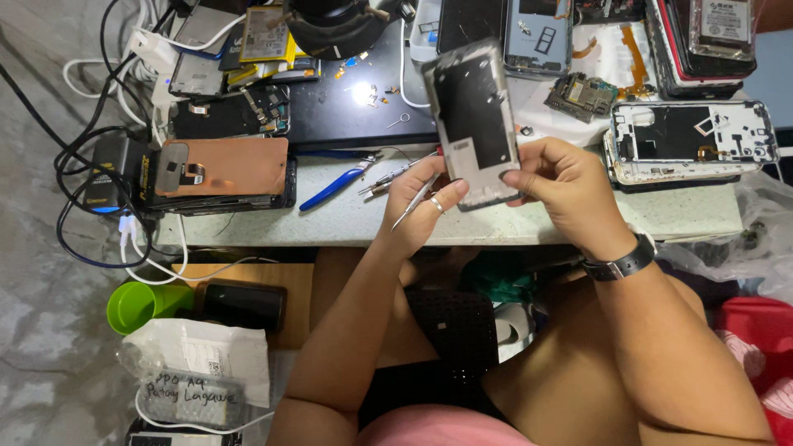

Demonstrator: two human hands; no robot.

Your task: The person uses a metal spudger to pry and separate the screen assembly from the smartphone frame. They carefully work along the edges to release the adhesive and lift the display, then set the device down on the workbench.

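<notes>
A phone middle frame [472,124], grey at the rim with a black inner panel, was held upright above the front edge of the table [529,223], its long axis tilted slightly to the left. The frame was gripped at its lower end by both hands.

The right hand [570,194] was raised from the right, the forearm angled up from the lap and the wrist bent inward. A dark wristwatch [618,266] was worn on that wrist. Its fingers were closed on the lower right corner of the frame, with the thumb laid across the front face.

The left hand [421,211] was raised from below, the forearm nearly vertical. Its fingers were curled against the lower left edge of the frame, and a pair of metal tweezers [417,202] was pinched between them, the tips directed down and to the left. A ring [436,205] was seen on one finger.

On the table, just left of the left hand, blue-handled pliers [334,187] and thin metal tools [396,173] were laid. Further left, a display panel with a copper-coloured back [223,165] was stacked on other panels. To the right, a second stripped phone frame [690,142] was placed flat, and a small circuit board [581,96] was set behind it. A green cup [136,306] was observed on the floor below.
</notes>
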